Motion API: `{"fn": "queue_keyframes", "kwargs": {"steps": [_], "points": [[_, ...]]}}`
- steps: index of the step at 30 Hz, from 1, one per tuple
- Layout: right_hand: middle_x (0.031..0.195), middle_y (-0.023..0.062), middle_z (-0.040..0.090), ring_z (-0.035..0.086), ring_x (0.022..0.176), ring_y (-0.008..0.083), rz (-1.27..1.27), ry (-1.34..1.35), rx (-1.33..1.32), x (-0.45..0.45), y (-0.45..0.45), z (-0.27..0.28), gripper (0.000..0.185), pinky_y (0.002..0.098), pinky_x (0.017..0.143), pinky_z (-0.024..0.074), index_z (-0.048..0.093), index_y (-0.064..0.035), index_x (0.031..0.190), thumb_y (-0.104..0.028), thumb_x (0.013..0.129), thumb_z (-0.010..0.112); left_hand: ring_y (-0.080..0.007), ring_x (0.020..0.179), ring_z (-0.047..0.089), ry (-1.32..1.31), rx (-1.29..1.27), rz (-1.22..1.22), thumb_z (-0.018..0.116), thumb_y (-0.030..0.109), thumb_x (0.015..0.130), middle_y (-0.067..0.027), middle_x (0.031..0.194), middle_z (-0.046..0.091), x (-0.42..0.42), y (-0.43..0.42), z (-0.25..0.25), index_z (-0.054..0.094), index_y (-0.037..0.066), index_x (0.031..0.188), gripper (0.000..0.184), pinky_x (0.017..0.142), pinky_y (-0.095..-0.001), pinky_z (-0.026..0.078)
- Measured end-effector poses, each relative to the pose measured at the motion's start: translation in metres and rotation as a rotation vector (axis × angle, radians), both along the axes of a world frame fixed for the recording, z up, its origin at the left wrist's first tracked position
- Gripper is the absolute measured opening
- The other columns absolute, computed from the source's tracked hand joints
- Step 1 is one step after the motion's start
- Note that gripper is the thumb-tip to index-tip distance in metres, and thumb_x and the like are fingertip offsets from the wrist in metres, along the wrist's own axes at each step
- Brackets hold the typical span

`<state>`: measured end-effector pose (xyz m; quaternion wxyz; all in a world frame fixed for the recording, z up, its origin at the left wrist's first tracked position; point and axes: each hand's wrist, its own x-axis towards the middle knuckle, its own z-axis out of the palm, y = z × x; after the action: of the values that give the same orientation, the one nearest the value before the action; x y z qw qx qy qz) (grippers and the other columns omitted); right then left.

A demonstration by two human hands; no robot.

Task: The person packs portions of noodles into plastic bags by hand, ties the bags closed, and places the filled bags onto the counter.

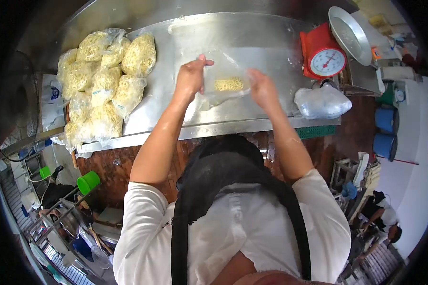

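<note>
A clear plastic bag [226, 71] with a small portion of pale yellow noodles [229, 84] in it is over the steel table [261, 35]. My left hand [193, 77] has its fingers closed on the bag's left side. At the bag's right side is my right hand [261, 89], slightly blurred, its fingers pinched on the plastic. The noodles lie between the two hands, nearer the right one. Several filled noodle bags [104, 85] are piled on the table's left end.
At the right stands a red dial scale [323, 54] with a round metal pan [351, 37]. A bundle of clear plastic [322, 102] lies near the front right edge. A green bucket [88, 182] is on the floor at left. Another person [383, 213] is at lower right.
</note>
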<state>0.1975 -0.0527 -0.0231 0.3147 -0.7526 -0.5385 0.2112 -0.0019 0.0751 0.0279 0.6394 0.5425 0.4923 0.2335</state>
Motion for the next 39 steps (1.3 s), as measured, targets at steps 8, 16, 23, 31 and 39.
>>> {"fn": "queue_keyframes", "kwargs": {"steps": [8, 16, 23, 31, 39], "points": [[0.096, 0.0245, 0.067, 0.065, 0.087, 0.043, -0.074, 0.043, 0.18, 0.019, -0.011, 0.07, 0.026, 0.0452, 0.077, 0.0534, 0.066, -0.006, 0.113, -0.006, 0.091, 0.054, -0.0121, 0.038, 0.04, 0.065, 0.113, -0.051, 0.047, 0.043, 0.102, 0.0018, 0.048, 0.039, 0.02, 0.021, -0.003, 0.072, 0.001, 0.1, 0.049, 0.039, -0.0308, 0.035], [0.099, 0.0242, 0.067, 0.066, 0.089, 0.0378, -0.169, -0.065, 0.114, 0.037, -0.035, 0.06, 0.024, 0.04, 0.078, 0.0527, 0.064, -0.0058, 0.117, -0.014, 0.097, 0.055, -0.0064, 0.041, 0.032, 0.109, 0.156, -0.141, 0.049, 0.042, 0.103, 0.0062, 0.051, 0.037, 0.052, -0.004, -0.011, 0.072, 0.004, 0.103, 0.045, 0.04, -0.0276, 0.029], [0.104, 0.0198, 0.07, 0.068, 0.096, 0.0332, 0.117, 0.359, 0.261, 0.045, -0.045, 0.08, 0.043, 0.0384, 0.077, 0.0515, 0.056, -0.0091, 0.132, -0.019, 0.092, 0.066, -0.0122, 0.05, 0.046, 0.121, 0.379, -0.586, 0.061, 0.032, 0.096, -0.0017, 0.06, 0.052, 0.073, -0.042, 0.022, 0.07, 0.006, 0.107, 0.03, 0.049, -0.0318, 0.04], [0.127, 0.017, 0.06, 0.063, 0.106, 0.0251, 0.088, 0.061, 0.165, 0.031, -0.063, -0.053, 0.071, 0.0338, 0.09, 0.0516, 0.032, 0.0015, 0.146, -0.022, 0.09, 0.069, -0.049, 0.077, 0.06, 0.108, 0.58, -0.496, 0.055, 0.016, 0.092, -0.0299, 0.08, 0.063, 0.116, -0.077, -0.009, 0.06, -0.001, 0.093, 0.018, 0.072, -0.0519, 0.049], [0.104, 0.0171, 0.069, 0.067, 0.1, 0.0302, -0.401, 0.075, 0.55, 0.162, 0.048, -0.007, 0.043, 0.0395, 0.086, 0.0533, 0.06, -0.0001, 0.121, -0.006, 0.079, 0.068, -0.0187, 0.083, 0.063, -0.121, 0.504, -0.283, 0.055, 0.009, 0.097, -0.01, 0.096, 0.065, 0.081, -0.07, 0.038, 0.044, -0.001, 0.138, 0.043, 0.079, -0.0309, 0.051]]}}
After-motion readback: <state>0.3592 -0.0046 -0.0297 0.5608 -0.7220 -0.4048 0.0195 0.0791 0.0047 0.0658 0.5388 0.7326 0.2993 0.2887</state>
